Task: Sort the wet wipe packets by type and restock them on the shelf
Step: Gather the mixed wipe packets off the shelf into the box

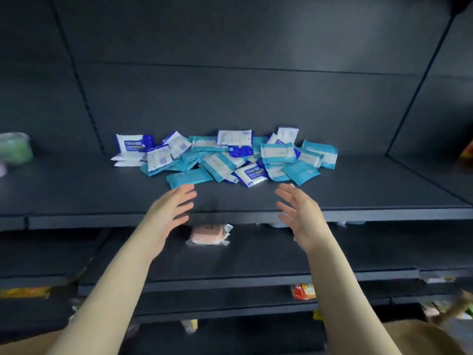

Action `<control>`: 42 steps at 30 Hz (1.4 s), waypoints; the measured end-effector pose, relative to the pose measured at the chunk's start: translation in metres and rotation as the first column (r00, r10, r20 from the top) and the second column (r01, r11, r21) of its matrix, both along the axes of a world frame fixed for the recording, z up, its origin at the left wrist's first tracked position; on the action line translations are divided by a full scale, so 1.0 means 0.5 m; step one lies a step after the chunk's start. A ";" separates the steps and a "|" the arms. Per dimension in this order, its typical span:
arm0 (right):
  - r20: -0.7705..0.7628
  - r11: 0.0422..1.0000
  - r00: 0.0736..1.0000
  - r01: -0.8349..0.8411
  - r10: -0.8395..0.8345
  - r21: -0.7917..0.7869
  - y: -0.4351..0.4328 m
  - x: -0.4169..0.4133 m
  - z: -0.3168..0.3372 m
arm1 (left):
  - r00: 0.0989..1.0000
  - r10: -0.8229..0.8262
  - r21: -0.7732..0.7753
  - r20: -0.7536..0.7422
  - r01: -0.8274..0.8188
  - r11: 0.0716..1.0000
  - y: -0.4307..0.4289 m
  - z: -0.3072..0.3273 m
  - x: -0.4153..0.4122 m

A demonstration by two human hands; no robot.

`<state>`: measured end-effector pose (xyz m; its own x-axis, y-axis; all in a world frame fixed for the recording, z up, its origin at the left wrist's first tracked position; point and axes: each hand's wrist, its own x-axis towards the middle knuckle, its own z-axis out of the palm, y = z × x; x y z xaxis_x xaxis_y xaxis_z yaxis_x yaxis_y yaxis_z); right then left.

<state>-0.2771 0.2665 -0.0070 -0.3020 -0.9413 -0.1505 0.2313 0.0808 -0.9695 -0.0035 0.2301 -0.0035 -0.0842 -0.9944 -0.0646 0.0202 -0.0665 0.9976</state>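
Green pack (15, 147): far left end of the shelf (102, 196), blurred, well apart from the wipes.

Yellow pack (24, 292): lower left, on a lower tier, blurred.

Blue packet (133, 143): dark blue and white, leaning at the left end of the pile (225, 155); white ones lie flat just below it.

Left hand (170, 208): over the shelf's front edge, fingers straight and spread, grasping nothing. Fingertips just beside the front teal packet (189, 178); contact cannot be told.

Pink pack (208, 234): clear wrap, on the tier below, between the two hands in view.

Pile: wet wipe packets, teal and blue-white mixed, unsorted, overlapping in a loose heap at mid-shelf towards the back panel.

Right hand (298, 211): over the shelf's front edge, palm facing left, fingers straight and parted, grasping nothing; near the pile, apart from it.

Red pack (303, 290): red and orange, on a lower tier below the right forearm.
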 end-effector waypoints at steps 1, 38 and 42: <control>0.017 1.000 1.000 -0.010 0.010 -0.008 -0.036 0.008 0.003 | 0.999 0.034 -0.010 -0.003 -0.034 0.999 -0.025 0.007 0.013; -0.734 0.888 0.610 0.460 -0.299 0.020 -0.602 0.142 -0.022 | 0.927 0.368 -0.057 0.069 -0.364 0.930 -0.624 -0.071 0.167; -0.568 0.857 0.694 0.514 -0.442 -0.039 -0.586 0.169 -0.057 | 0.945 0.265 -0.054 0.190 -0.259 0.964 -0.659 -0.050 0.129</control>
